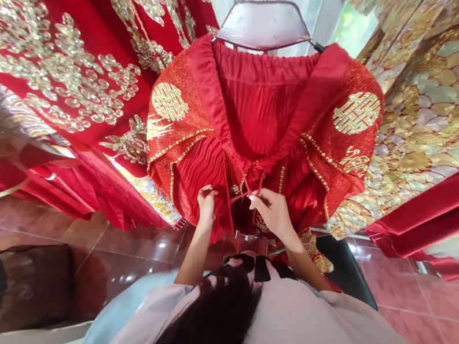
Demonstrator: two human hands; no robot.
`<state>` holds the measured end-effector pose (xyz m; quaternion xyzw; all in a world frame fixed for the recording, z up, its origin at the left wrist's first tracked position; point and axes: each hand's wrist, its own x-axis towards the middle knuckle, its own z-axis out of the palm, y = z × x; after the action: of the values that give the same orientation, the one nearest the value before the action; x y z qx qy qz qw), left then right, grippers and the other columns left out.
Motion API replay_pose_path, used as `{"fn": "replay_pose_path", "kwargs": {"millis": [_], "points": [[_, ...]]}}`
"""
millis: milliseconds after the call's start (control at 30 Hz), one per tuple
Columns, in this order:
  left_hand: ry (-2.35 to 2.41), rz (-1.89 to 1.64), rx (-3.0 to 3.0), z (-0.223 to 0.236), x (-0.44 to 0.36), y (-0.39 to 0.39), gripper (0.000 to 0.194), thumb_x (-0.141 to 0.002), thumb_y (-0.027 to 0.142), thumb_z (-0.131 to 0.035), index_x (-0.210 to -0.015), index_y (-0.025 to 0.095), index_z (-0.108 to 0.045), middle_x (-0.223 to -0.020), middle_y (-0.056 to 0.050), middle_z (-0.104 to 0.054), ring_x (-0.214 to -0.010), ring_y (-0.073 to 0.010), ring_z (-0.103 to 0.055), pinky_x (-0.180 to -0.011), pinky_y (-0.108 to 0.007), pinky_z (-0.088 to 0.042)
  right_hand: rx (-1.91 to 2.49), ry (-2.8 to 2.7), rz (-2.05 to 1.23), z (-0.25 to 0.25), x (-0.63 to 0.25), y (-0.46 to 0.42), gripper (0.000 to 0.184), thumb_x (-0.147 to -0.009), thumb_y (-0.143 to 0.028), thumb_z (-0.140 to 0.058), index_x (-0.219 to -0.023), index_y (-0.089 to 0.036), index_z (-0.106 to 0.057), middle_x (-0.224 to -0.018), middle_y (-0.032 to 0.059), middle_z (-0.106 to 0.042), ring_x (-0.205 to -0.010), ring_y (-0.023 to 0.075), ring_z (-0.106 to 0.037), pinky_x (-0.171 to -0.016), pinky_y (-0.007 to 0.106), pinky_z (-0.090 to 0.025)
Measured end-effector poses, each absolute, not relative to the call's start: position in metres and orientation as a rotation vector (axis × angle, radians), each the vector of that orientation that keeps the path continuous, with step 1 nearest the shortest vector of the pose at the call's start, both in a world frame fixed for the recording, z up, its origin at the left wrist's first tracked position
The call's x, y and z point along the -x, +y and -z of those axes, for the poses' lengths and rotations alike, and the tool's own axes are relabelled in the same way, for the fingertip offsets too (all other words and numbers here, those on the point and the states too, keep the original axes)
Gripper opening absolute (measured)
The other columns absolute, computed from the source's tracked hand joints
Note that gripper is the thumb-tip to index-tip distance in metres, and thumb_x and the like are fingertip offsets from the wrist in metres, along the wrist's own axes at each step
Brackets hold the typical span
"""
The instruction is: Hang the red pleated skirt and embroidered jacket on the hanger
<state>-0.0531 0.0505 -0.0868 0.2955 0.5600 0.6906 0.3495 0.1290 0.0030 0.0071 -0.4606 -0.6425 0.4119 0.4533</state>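
Observation:
A red pleated skirt with a gathered waistband and gold round emblems hangs from a hanger in front of me. My right hand is closed in a pinch on a thin red drawstring below the front of the waistband, where the cord crosses itself. To its left, my left hand has its fingers curled in front of the wavy pleats. Whatever those fingers hold, if anything, is too small to make out. Gold beading edges the skirt's panels on both sides.
Red cloth with crystal beading hangs close on the left. A gold sequined garment hangs on the right. A black seat stands below right, and a brown bag sits at lower left by the tiled floor.

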Motion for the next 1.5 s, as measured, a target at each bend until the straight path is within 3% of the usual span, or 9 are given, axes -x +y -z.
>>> {"fn": "replay_pose_path", "kwargs": {"millis": [200, 433, 567, 700, 933, 1067, 1200, 1333, 1500], "points": [[1.167, -1.679, -1.122, 0.035, 0.025, 0.026, 0.024, -0.078, 0.039, -0.058, -0.086, 0.017, -0.061, -0.09, -0.004, -0.062, -0.089, -0.0159, -0.059, -0.088, -0.027, -0.044, 1.098, -1.516, -1.184, -0.005, -0.121, 0.003, 0.023, -0.081, -0.034, -0.049, -0.074, -0.015, -0.057, -0.061, 0.0003, -0.059, -0.054, 0.0105, -0.054, -0.055, 0.021, -0.042], [0.975, -1.375, -1.402, 0.007, -0.005, 0.022, 0.048, -0.086, 0.059, -0.049, -0.072, 0.015, -0.06, -0.06, 0.0, -0.053, -0.056, -0.012, -0.049, -0.056, -0.023, -0.04, 1.16, -1.795, -0.919, -0.017, -0.127, 0.011, 0.024, -0.084, -0.027, -0.048, -0.064, -0.014, -0.055, -0.06, 0.0008, -0.057, -0.056, 0.0113, -0.051, -0.06, 0.023, -0.037], [1.096, -1.421, -1.563, -0.013, 0.009, 0.028, 0.034, -0.08, 0.044, -0.064, -0.064, 0.014, -0.058, -0.052, 0.004, -0.042, -0.047, -0.0069, -0.036, -0.047, -0.02, -0.028, 1.25, -1.818, -0.768, -0.043, -0.151, 0.018, 0.014, -0.081, -0.022, -0.055, -0.085, -0.013, -0.066, -0.068, 0.0018, -0.064, -0.058, 0.0116, -0.053, -0.062, 0.024, -0.039], [1.115, -1.741, -1.591, -0.063, 0.05, 0.038, 0.02, -0.065, 0.024, -0.077, -0.069, 0.016, -0.059, -0.049, 0.008, -0.034, -0.042, -0.0048, -0.026, -0.043, -0.019, -0.018, 1.194, -1.716, -0.559, -0.087, -0.2, 0.018, 0.031, -0.079, -0.023, -0.061, -0.11, -0.015, -0.063, -0.064, -0.001, -0.063, -0.058, 0.0116, -0.056, -0.067, 0.025, -0.043], [1.24, -2.228, -1.655, -0.103, 0.112, 0.071, 0.025, -0.066, 0.02, -0.076, -0.063, 0.019, -0.051, -0.051, 0.006, -0.038, -0.044, -0.0073, -0.028, -0.045, -0.022, -0.019, 1.275, -1.634, -0.246, -0.103, -0.25, 0.05, 0.01, -0.079, -0.022, -0.06, -0.084, -0.015, -0.065, -0.057, -0.0003, -0.057, -0.049, 0.01, -0.047, -0.055, 0.024, -0.038], [1.821, -2.135, -1.881, -0.084, 0.089, 0.067, 0.008, -0.077, 0.023, -0.064, -0.081, 0.018, -0.059, -0.074, -0.003, -0.058, -0.069, -0.0183, -0.053, -0.065, -0.031, -0.039, 1.4, -1.654, 0.193, -0.088, -0.223, 0.054, 0.015, -0.084, -0.022, -0.053, -0.089, -0.016, -0.066, -0.076, 0.0056, -0.062, -0.069, 0.0167, -0.054, -0.067, 0.031, -0.041], [2.091, -1.813, -2.265, -0.072, 0.042, 0.061, 0.026, -0.081, 0.037, -0.064, -0.099, 0.019, -0.062, -0.108, -0.012, -0.062, -0.106, -0.0308, -0.052, -0.093, -0.047, -0.033, 1.379, -1.705, 0.521, -0.091, -0.178, 0.043, 0.021, -0.088, -0.023, -0.048, -0.102, -0.018, -0.064, -0.104, 0.0106, -0.059, -0.097, 0.0246, -0.049, -0.082, 0.039, -0.04], [2.014, -1.322, -2.483, -0.067, 0.007, 0.072, 0.032, -0.084, 0.044, -0.06, -0.101, 0.017, -0.063, -0.107, -0.015, -0.063, -0.101, -0.0324, -0.055, -0.089, -0.046, -0.036, 1.402, -1.886, 0.511, -0.094, -0.144, 0.053, 0.025, -0.09, -0.019, -0.045, -0.108, -0.018, -0.062, -0.108, 0.0124, -0.056, -0.097, 0.0264, -0.046, -0.079, 0.04, -0.039], [1.94, -1.15, -2.448, -0.062, 0.0, 0.081, 0.02, -0.092, 0.027, -0.049, -0.096, 0.013, -0.063, -0.099, -0.016, -0.065, -0.096, -0.0313, -0.058, -0.083, -0.041, -0.041, 1.448, -1.933, 0.433, -0.089, -0.143, 0.075, 0.029, -0.089, -0.007, -0.035, -0.091, -0.015, -0.063, -0.101, 0.0127, -0.058, -0.093, 0.0252, -0.046, -0.077, 0.038, -0.039]]}}
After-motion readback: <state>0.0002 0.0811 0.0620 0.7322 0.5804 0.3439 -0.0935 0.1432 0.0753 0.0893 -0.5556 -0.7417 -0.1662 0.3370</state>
